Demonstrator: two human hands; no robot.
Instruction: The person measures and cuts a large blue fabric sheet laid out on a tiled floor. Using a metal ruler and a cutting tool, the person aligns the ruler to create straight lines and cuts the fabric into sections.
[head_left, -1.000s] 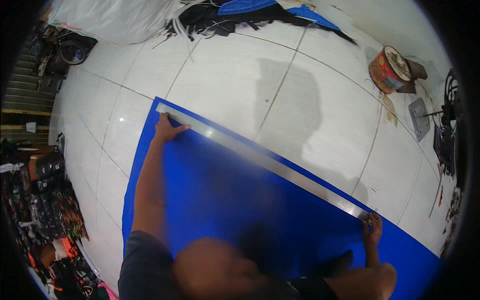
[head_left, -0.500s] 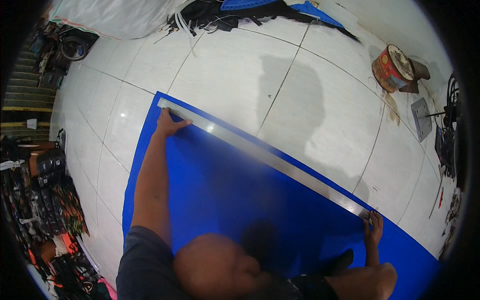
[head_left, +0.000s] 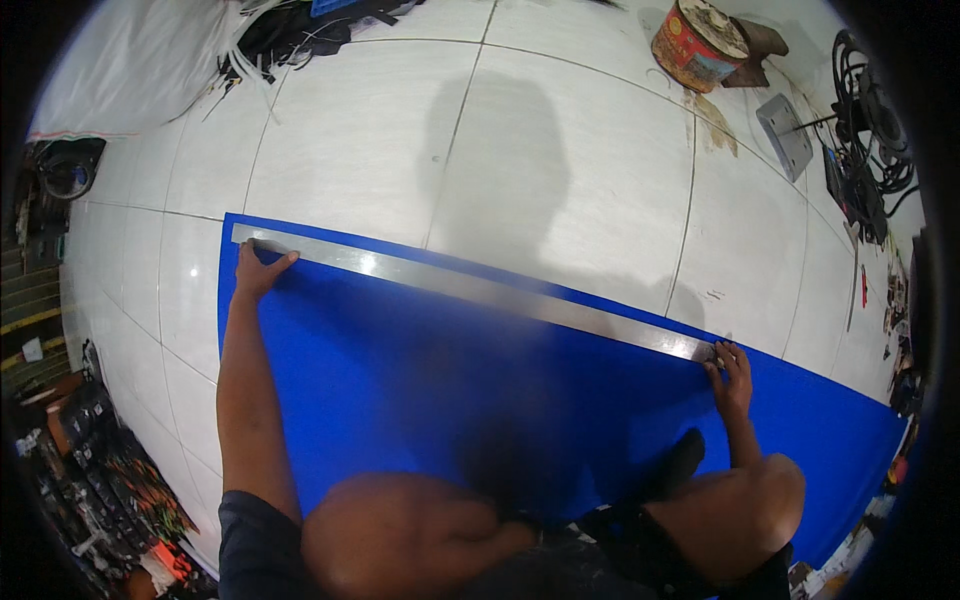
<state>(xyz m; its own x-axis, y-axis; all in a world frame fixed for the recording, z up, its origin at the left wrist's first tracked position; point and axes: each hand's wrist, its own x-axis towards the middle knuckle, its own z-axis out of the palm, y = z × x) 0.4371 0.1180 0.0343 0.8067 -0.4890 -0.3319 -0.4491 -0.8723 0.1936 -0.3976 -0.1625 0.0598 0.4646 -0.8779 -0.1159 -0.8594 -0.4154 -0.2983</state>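
Observation:
A long metal ruler (head_left: 480, 290) lies slantwise across a blue sheet (head_left: 350, 400), just inside the sheet's far edge. My left hand (head_left: 262, 272) rests at the ruler's left end, with thumb and fingers spread apart along its near edge. At the opposite end, my right hand (head_left: 733, 378) has its fingers bent over the ruler's tip and its thumb against the near side. The ruler lies flat under both hands. My bent knees and the dark shadow around them cover part of the sheet's near side.
White floor tiles (head_left: 340, 130) extend beyond the sheet. A rusty red tin (head_left: 697, 45) stands far right, near a grey metal plate (head_left: 785, 137) and black cables (head_left: 870, 130). A white sack (head_left: 130, 70) lies far left; stacked dark goods (head_left: 105, 470) sit at near left.
My view has turned and shifted, so the sheet and ruler appear less tilted and the tin sits higher in the picture. Both hands keep their places at the ruler's ends.

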